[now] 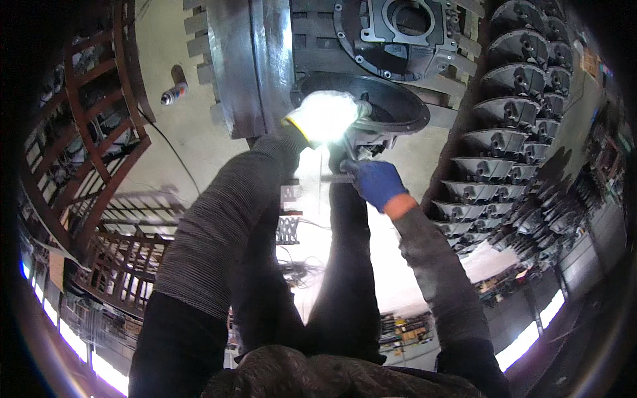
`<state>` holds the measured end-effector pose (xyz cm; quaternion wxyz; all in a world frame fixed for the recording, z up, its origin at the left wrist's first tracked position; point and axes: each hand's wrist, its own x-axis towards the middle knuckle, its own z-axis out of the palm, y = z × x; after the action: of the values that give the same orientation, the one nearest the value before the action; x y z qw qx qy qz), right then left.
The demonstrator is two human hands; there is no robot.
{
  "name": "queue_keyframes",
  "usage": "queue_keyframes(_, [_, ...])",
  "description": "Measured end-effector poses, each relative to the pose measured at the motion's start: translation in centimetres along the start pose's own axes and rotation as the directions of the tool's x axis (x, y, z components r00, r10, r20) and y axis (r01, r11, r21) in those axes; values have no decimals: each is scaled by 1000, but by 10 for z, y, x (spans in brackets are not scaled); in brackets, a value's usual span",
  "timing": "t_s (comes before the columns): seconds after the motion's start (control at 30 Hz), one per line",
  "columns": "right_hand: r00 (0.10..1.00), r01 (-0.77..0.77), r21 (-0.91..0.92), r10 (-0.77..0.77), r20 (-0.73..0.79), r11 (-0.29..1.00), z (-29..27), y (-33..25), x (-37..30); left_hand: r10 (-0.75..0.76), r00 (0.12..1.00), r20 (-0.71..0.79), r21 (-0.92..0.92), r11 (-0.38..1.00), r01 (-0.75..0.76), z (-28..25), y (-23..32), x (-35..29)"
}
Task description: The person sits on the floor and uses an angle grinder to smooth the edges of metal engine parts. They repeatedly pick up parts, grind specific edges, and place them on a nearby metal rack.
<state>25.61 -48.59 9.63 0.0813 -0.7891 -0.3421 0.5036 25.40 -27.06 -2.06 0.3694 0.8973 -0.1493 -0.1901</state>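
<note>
Left hand [326, 118]: at bell-shaped housing [401, 109], left side | grip: can't tell, glare | right hand [378, 182]: nearer, clenched round grey bar [336, 178]

Bell-shaped housing [401, 109]: matt cast metal; broad slab [251, 66]: smooth, glossy metal; left sleeve [215, 219]: ribbed, matt cloth

White left glove [324, 118], striped sleeve [222, 215]; blue right glove [380, 182]

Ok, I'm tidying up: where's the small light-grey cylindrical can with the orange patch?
In the head view, the can is at upper left, on the pale floor between the brown metal rack and the long grey steel beam.
</note>
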Motion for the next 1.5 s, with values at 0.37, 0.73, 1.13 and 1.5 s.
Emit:
queue_keyframes(0.37, [943,-173,907,332,39,385,48,-40,-29,-38,991,-131,-32,999,34,0,10,-5])
queue_keyframes(0.73, [952,269,-81,-253,172,960,-21,13,-25,-66,998,17,-74,995,67,5,11,-5])
queue_keyframes(1.13, [829,108,979,529,-184,170,15,-65,-13,-61,991,-115,-55,997,55,-8,0,4])
queue_keyframes(1.5, [840,318,502,484,243,-804,59,-52,27,-90,986,-142,-16,996,89,-3,6,-2])
